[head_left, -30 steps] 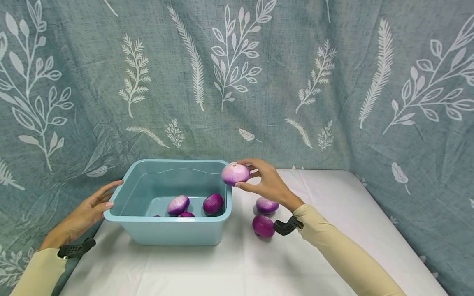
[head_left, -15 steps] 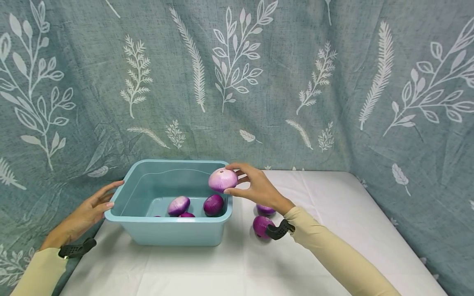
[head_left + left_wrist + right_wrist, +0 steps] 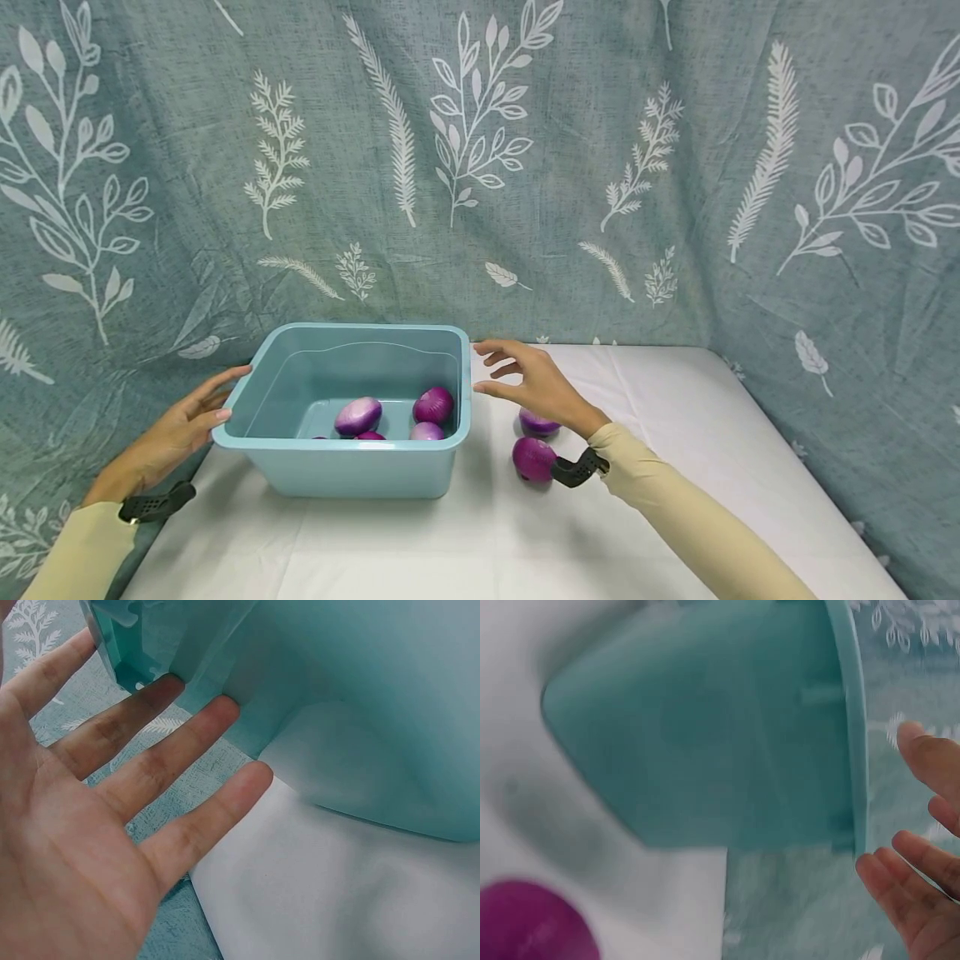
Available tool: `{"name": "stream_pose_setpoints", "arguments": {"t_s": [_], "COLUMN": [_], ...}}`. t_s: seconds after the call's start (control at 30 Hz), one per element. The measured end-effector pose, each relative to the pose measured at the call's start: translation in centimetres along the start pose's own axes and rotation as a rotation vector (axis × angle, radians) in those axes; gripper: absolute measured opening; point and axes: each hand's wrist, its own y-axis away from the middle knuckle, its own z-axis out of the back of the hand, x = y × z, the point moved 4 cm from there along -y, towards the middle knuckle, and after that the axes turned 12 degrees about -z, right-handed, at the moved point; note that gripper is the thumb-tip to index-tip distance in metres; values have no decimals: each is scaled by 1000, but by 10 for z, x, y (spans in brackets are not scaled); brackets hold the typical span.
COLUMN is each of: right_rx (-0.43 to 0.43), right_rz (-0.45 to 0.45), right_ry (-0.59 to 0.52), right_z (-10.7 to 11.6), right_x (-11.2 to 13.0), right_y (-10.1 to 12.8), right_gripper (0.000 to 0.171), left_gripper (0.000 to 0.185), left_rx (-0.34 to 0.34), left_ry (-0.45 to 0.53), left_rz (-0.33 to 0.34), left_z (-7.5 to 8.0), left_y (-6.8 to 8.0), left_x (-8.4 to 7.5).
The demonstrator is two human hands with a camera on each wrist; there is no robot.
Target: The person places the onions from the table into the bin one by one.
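Observation:
A blue plastic tub (image 3: 337, 468) stands on the white-covered table with several red onions in it. Among them are a pale purple onion (image 3: 358, 416), a dark onion (image 3: 433, 406) and another pale onion (image 3: 427, 432) partly hidden by the front rim. My left hand (image 3: 168, 433) touches the tub's left rim; in the left wrist view its fingers (image 3: 217, 814) are extended against the outer wall. Just right of the opposite rim, my right hand (image 3: 536, 379) hovers with spread fingers and nothing in them. Below it on the table lie a dark onion (image 3: 533, 460) and a purple onion (image 3: 537, 424), partly covered by the hand.
A grey-green curtain (image 3: 480, 275) with white leaf prints hangs behind the table and along both sides. The white tablecloth (image 3: 675, 467) extends right of the tub. Each wrist wears a black strap (image 3: 579, 468).
My right hand carried a pale onion left over the tub, let it go inside, and drew back right of the rim. Onions inside shifted slightly. My left hand stayed at the rim.

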Motion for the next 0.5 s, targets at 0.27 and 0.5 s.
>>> {"name": "stream_pose_setpoints", "arguments": {"t_s": [0.27, 0.5], "right_rx": [-67, -56], "right_rz": [-173, -285], "right_ry": [193, 240], "right_z": [29, 40], "right_x": [-69, -119], "right_y": [17, 39], "right_gripper": [54, 60], "left_gripper": [64, 64], "left_rx": [23, 24], "left_ry": [-25, -22], "left_rz": [0, 2], "left_z": [1, 0], "left_y": [0, 1], "left_x": [-1, 1]}}
